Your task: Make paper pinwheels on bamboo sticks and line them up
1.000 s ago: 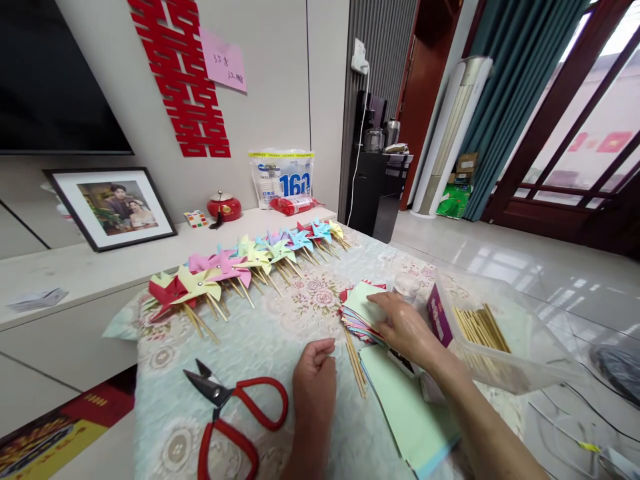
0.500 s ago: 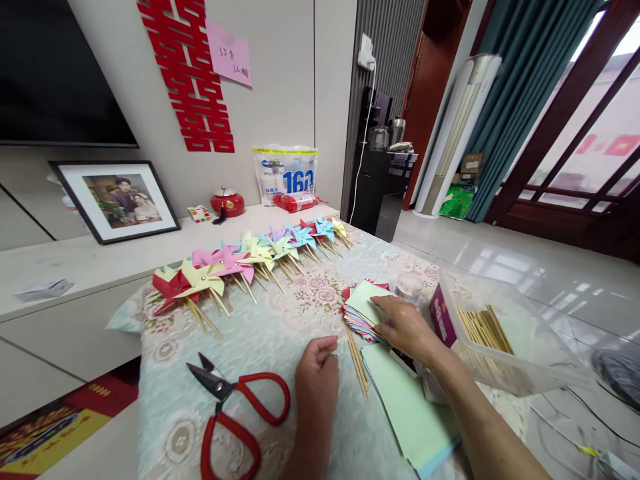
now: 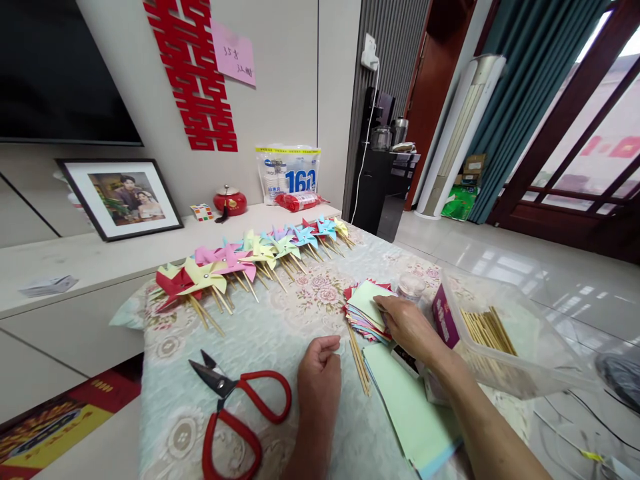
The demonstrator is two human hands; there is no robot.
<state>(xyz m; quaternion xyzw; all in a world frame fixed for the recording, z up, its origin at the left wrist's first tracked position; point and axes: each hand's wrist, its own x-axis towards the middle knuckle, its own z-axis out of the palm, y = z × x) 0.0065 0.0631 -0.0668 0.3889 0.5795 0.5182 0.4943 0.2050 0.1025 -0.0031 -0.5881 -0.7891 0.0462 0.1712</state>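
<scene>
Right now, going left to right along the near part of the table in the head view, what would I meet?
Red-handled scissors → left hand → loose wooden sticks → stack of colored paper squares → right hand → clear plastic box of sticks.

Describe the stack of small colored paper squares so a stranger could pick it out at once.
Start at the table with the floral cloth, then go to the right hand resting near its right edge. Under those fingertips sits the stack of small paper squares, pale green on top with red and multicolored edges fanned out. Unlike the larger green sheets nearer the person, it is small and many-colored.
</scene>
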